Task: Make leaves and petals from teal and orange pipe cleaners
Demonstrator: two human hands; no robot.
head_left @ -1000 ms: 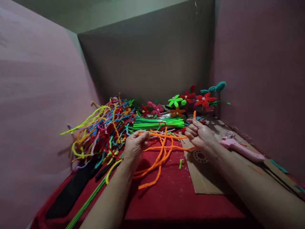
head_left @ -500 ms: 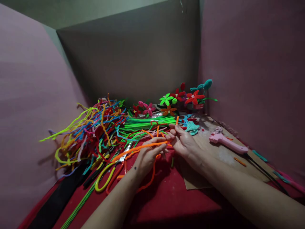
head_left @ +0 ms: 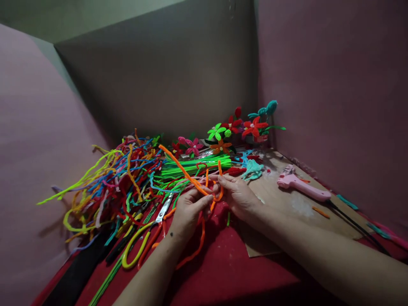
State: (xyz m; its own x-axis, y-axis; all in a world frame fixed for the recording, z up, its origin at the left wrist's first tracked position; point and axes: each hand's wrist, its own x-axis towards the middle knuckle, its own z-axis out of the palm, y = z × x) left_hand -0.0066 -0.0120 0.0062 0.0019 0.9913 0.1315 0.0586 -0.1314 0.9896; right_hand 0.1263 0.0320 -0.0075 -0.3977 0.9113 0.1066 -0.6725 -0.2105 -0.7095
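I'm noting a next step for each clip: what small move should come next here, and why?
Probably pinch the bent orange stem closed: the left hand grips it on one side of the bend, the right hand near its short upright end, and the curve between them looks open.

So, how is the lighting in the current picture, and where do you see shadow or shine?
Head view: dim overall; dark shadow on the red tablecloth below the right forearm; pale shine on the scissor blades; the raised orange pipe cleaner looks fairly sharp.
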